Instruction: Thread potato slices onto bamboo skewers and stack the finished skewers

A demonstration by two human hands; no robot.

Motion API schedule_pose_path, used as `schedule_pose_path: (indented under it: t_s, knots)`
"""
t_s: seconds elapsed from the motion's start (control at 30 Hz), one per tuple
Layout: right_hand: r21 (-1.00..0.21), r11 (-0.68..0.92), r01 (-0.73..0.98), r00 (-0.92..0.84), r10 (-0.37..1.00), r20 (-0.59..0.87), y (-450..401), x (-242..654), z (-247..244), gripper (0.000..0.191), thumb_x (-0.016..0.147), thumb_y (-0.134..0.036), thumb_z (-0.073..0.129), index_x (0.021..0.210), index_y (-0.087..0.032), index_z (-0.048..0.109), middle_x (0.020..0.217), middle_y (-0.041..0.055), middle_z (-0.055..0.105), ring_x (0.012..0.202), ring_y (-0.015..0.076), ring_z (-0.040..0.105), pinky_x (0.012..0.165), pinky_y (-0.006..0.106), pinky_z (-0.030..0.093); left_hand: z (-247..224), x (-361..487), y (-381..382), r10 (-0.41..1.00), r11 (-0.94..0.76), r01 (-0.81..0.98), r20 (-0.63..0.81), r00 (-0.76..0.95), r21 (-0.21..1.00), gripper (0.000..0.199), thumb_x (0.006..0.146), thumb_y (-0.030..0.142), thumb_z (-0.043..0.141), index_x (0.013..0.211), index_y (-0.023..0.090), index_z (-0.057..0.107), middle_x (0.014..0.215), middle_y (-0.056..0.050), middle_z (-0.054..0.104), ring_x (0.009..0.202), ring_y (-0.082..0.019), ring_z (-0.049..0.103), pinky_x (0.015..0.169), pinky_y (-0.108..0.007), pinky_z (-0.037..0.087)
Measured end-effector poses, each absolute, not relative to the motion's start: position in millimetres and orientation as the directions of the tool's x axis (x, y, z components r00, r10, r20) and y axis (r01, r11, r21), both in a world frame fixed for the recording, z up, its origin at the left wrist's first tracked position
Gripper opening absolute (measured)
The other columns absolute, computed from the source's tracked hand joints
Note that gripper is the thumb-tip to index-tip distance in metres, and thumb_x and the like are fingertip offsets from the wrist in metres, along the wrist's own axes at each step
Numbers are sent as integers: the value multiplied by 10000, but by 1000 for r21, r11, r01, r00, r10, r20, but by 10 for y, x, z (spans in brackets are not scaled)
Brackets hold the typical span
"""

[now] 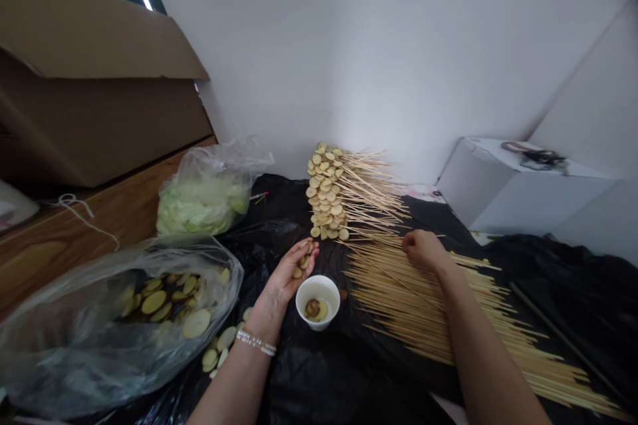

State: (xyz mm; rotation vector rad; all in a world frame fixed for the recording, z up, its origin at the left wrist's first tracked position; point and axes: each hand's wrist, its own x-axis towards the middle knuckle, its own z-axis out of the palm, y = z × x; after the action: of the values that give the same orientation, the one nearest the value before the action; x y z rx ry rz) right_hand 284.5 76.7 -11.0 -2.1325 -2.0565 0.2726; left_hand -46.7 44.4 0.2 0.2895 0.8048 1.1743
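Observation:
My left hand (292,269) is curled, palm up, around a few potato slices (298,272). Just right of it stands a white cup (318,325) with potato pieces (316,309) at its bottom. Over a wide spread of bamboo skewers (399,299), my right hand (427,251) is pinched on a skewer, a thin end of which seems to show beyond the hand; its fingertips are partly hidden. Beyond both hands lies a stack of skewered potato slices (326,192), the slices at the left and the bare sticks pointing right.
A clear plastic bag (124,358) of potato slices lies open at left, with loose slices (219,348) beside it. Behind it sits a bag of pale green vegetable (204,202). Black plastic sheeting (319,378) covers the surface. A cardboard box (100,113) and white box (518,179) flank it.

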Motion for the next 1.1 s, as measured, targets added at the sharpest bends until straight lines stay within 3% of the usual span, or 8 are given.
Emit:
schedule_pose_path:
  t_s: [0.3, 0.47, 0.8, 1.1]
  knots:
    - [-233, -27, 972, 28, 1000, -1, 777, 2817, -115, 201, 723, -136, 502, 699, -187, 695, 719, 64, 686, 704, 157, 595, 606, 226, 324, -3, -465, 440, 902, 383, -702, -407, 144, 600, 160, 798, 27, 609, 927, 118, 633, 867, -76, 694, 679, -109, 679, 532, -136, 536]
    - [-225, -33, 974, 45, 998, 50, 761, 2783, -115, 207, 746, -113, 483, 795, -181, 672, 796, 59, 679, 729, 145, 575, 612, 219, 312, 4, -470, 438, 899, 387, -704, -413, 145, 595, 160, 795, 25, 613, 923, 118, 634, 868, -76, 697, 690, -113, 682, 543, -139, 543]
    - [-211, 0, 977, 4, 1000, 19, 760, 2758, -99, 217, 721, -98, 505, 732, -198, 697, 746, 44, 680, 721, 142, 585, 621, 217, 330, -1, -472, 439, 902, 384, -701, -405, 148, 601, 169, 773, 36, 649, 917, 124, 636, 871, -70, 694, 677, -106, 682, 537, -131, 539]
    - [-154, 9, 988, -7, 1000, 11, 769, 2684, -134, 192, 783, -123, 488, 766, -161, 675, 836, 108, 676, 778, 175, 595, 626, 239, 331, -47, -485, 461, 905, 383, -700, -398, 152, 603, 200, 784, 34, 632, 958, 133, 627, 870, -72, 695, 695, -113, 684, 538, -132, 537]
